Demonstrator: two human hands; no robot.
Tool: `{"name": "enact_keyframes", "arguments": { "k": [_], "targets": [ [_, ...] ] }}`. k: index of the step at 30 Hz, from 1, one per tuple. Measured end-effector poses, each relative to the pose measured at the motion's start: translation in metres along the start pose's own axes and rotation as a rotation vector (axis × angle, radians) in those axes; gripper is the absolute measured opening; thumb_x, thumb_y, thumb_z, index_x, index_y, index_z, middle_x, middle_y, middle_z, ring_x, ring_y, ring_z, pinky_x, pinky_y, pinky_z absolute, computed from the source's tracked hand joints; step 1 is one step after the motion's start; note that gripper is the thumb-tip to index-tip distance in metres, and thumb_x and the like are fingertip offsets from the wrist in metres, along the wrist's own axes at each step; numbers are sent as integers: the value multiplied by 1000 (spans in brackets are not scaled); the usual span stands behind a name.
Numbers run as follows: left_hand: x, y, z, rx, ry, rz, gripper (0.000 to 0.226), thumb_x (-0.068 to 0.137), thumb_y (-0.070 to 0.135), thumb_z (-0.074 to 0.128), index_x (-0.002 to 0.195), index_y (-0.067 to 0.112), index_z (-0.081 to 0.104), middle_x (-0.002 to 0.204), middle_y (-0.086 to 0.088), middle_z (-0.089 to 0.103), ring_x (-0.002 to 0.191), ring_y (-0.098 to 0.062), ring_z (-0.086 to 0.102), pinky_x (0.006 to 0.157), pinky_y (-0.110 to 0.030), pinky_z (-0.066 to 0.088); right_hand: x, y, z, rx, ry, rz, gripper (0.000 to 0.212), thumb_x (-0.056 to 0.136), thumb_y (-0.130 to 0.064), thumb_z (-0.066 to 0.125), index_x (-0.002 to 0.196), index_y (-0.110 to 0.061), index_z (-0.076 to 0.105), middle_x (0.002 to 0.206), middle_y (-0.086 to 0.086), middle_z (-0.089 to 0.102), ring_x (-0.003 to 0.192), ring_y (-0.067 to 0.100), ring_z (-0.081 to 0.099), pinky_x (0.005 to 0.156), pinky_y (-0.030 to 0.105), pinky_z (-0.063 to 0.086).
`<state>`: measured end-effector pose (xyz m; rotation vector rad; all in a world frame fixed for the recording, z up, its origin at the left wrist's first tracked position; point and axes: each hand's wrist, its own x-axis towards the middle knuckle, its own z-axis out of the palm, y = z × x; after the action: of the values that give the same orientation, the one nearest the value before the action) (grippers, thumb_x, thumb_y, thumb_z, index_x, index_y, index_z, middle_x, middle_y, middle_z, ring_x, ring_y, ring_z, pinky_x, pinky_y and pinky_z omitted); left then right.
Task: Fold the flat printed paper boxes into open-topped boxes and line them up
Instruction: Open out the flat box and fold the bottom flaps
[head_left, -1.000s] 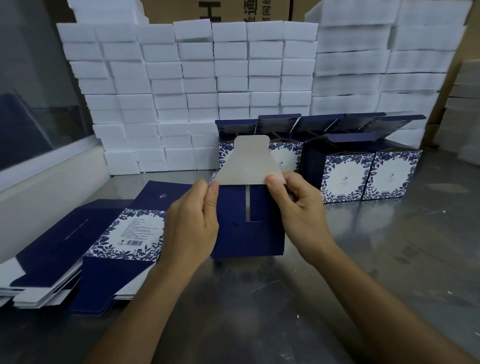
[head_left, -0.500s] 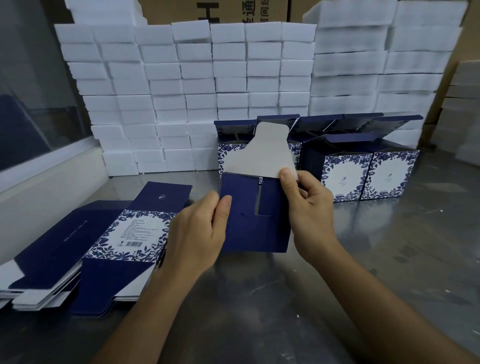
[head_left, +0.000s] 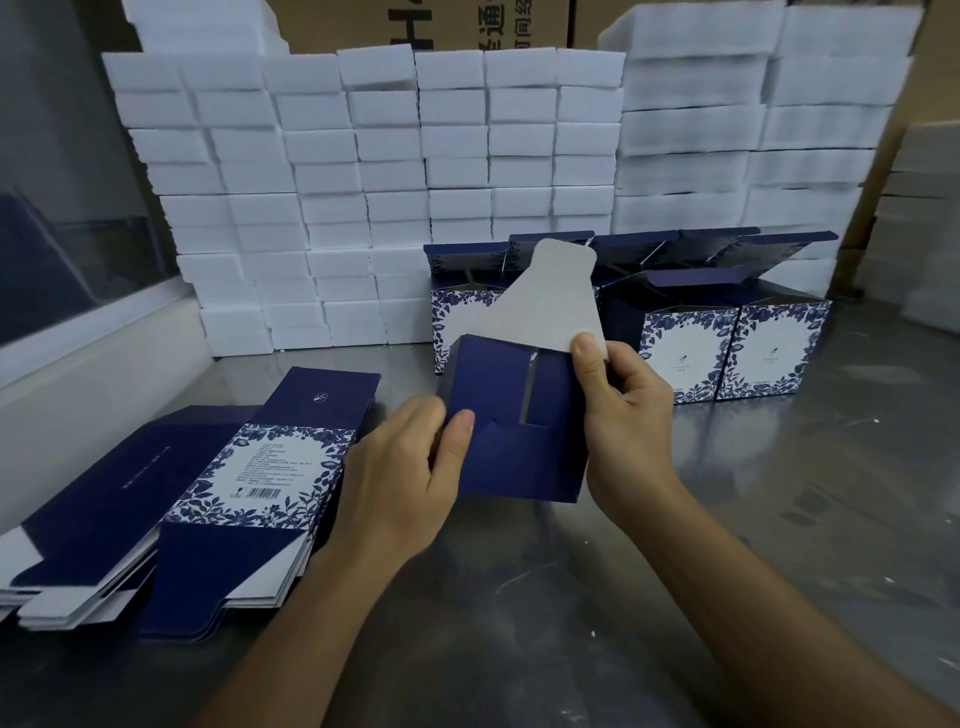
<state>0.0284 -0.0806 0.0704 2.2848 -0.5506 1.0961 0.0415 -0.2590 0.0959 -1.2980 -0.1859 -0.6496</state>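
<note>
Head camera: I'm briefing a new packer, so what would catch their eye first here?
Centre: both hands work a dark blue box, the left hand pinching its left edge, the right hand at its pale raised flap. Behind stands a row of folded floral boxes, backed by a wall of white foam blocks. Flat blanks lie left.

A half-folded navy box (head_left: 514, 431) is held above the steel table, its grey inner flap (head_left: 548, 306) standing up. Flat printed boxes (head_left: 249, 467) lie stacked at the left, and folded open-topped boxes (head_left: 727, 348) with blue floral fronts stand in rows behind.
</note>
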Motion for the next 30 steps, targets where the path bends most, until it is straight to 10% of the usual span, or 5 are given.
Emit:
{"name": "enact_keyframes", "arguments": {
  "k": [24,30],
  "targets": [
    [-3,1,10,-16,89,94,40,101,27,41,74,1,55,87,-6,54,64,-22,47,46,-37,41,7,-5,-1,282,119,281,25,101,-26,57,90,-4,62,92,13,57,80,20,51,72,36,48],
    [0,0,8,-298,138,-150,50,87,45,59,56,14,36,109,-3,51,92,-2,55,81,-15,41,3,-7,-1,192,-4,322,21,102,-26,54,85,-14,57,87,10,53,74,17,45,65,36,37]
  ]
}}
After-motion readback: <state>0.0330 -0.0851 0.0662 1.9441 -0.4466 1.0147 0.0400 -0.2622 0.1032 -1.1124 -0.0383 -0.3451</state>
